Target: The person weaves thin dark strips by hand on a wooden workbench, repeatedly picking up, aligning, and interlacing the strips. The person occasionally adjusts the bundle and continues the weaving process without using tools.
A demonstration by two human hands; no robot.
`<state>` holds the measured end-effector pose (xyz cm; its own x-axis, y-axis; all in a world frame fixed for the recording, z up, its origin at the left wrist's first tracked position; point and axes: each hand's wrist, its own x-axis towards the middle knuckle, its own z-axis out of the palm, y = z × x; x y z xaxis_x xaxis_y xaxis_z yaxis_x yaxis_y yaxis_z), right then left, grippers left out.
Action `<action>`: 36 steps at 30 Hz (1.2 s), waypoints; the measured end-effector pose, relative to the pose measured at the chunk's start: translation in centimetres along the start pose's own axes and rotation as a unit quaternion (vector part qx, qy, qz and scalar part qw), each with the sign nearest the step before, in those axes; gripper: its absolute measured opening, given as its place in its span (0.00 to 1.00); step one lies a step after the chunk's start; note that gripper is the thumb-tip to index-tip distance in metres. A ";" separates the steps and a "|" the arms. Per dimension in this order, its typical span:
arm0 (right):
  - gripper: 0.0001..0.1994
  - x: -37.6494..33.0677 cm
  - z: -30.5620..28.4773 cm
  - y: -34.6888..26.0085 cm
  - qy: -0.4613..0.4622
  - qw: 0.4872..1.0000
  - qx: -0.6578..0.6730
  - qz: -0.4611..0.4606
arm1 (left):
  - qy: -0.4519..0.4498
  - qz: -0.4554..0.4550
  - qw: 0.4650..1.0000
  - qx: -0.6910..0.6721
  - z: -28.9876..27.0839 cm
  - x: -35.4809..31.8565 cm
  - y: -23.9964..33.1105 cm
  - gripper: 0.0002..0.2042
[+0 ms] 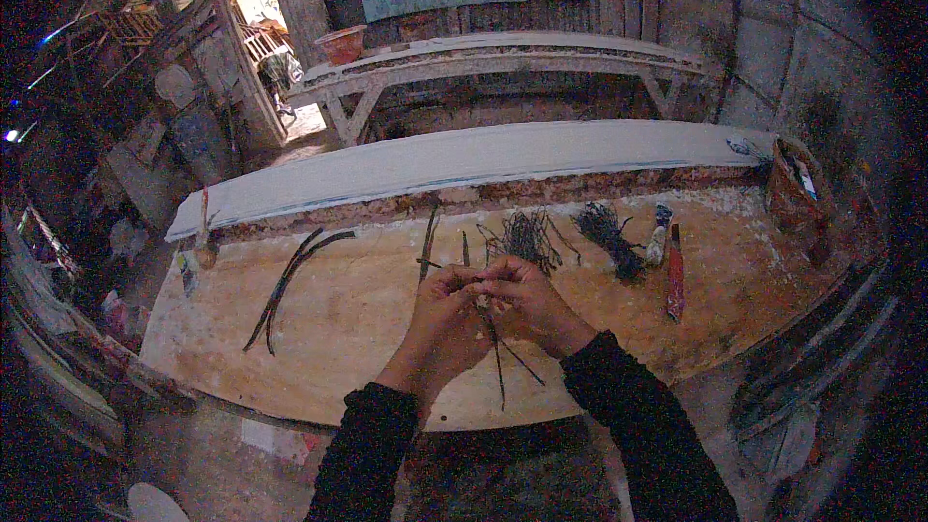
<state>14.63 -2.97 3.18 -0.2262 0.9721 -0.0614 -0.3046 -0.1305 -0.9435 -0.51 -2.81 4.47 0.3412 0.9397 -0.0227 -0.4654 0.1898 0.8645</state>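
My left hand (445,314) and my right hand (536,302) meet above the front middle of the wooden board (338,348). Both are closed, with fingertips pinched together around thin dark strips (498,358). Two ends of these strips hang below my hands and spread apart; another end pokes out to the left of my left fingers. Just beyond my fingers lies a loose tangle of thin dark strands (524,237). Two longer dark strips (280,285) curve across the board at the left, and a straight dark strip (427,237) lies behind my left hand.
To the right are a dark bundle of strands (609,237), a small white-and-blue object (659,235) and a red-handled tool (675,280). A brown container (791,184) stands at the far right. Behind the board runs a long pale surface (464,159), then a bench (503,60) bearing an orange basin (341,44).
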 end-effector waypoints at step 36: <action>0.08 0.5 0.1 1.4 -0.032 0.992 0.120 -0.017 | -0.072 -0.001 0.997 0.031 -1.4 0.3 0.1 0.05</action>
<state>13.99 -2.67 1.84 -0.2684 0.9633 -0.0027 -0.5231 -0.1480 -0.8393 -1.56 -2.09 3.88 0.4575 0.8881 0.0444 -0.4151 0.1691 0.8939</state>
